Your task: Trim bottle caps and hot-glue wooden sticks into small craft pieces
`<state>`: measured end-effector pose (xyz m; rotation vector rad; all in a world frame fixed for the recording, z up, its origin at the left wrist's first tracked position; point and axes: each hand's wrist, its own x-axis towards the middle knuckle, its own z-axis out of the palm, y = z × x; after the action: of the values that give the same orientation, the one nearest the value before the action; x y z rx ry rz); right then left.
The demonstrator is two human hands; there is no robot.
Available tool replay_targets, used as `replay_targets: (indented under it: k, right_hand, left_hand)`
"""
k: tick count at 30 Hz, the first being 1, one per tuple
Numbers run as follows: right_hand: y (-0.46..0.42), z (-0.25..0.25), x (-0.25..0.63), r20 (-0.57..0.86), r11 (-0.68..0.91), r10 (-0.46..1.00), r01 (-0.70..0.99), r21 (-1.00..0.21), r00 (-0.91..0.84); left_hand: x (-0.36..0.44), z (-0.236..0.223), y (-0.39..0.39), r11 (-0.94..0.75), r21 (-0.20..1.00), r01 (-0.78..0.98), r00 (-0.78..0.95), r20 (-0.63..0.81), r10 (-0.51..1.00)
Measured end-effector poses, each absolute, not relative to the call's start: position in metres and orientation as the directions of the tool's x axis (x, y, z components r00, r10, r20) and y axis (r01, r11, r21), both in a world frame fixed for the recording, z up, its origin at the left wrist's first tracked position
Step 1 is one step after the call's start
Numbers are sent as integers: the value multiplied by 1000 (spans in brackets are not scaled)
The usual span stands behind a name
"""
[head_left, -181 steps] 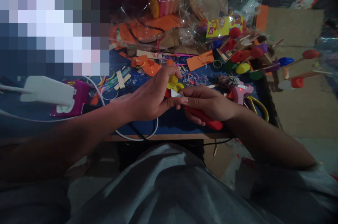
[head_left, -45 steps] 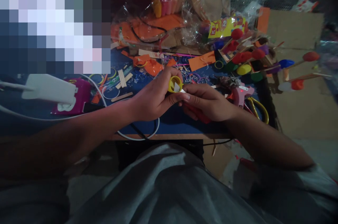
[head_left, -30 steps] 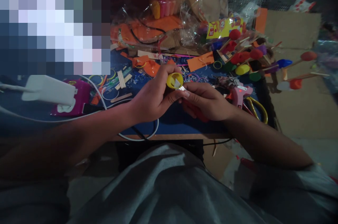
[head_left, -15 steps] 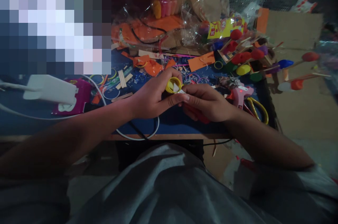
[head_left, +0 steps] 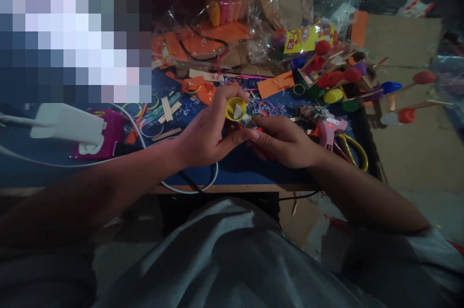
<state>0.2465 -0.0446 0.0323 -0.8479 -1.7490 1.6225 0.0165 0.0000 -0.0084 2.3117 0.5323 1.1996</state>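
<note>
My left hand (head_left: 206,136) is closed round a small yellow plastic cup (head_left: 231,105), its round mouth tipped toward me. My right hand (head_left: 290,142) grips a red-handled utility knife (head_left: 248,122). The knife's silver blade crosses the near rim, and its tip shows inside the cup. My left thumb reaches across below the cup and meets my right thumb by the blade. Most of the red handle is hidden under my right fingers. Thin plastic shavings and coloured rings lie scattered behind my hands.
A pink glue gun (head_left: 330,126) with a lit red light lies right, beside yellow-handled scissors (head_left: 357,151). A white charger (head_left: 67,126) sits in a magenta power strip (head_left: 114,126) at left. Sticks with coloured heads (head_left: 331,78) pile at back right. A white cable (head_left: 215,175) loops near the table edge.
Six seconds ago the blade was outside the cup's mouth; since then the cup has turned mouth toward me, with the tip inside. Just now the cup shifted slightly up-left and more blade shows.
</note>
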Motion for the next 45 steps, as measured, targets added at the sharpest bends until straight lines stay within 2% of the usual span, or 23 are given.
replay_targets:
  k: [6,18,23,28,35,40,45]
  right_hand:
    - [-48,31,245,28,84,786,62,-995,-618]
    - [-48,30,245,23,40,779,12,-999,-627]
    - [-49,27,245,24,33,810,5,-999,-587]
    - [-49,26,244,31,14,797,-34,-999,-603]
    - [-51,27,243,18,-4,785,-35,-999,-619]
    - [-51,28,244,2,-28,776,-37,-999,-631]
    - [-49,29,245,-3,-18,783,-17,-1000,-622]
  left_hand:
    - [13,-6,1,-781,613,122,569,601,561]
    - [12,8,1,-799,586,135,588,601,541]
    - [18,-4,-2,-739,657,149,472,610,637]
    - [20,-15,-4,-799,574,179,476,660,581]
    - [13,-10,1,-822,534,199,523,651,550]
    - [13,-5,1,-800,578,160,554,618,557]
    - [17,2,-6,-772,617,149,510,621,595]
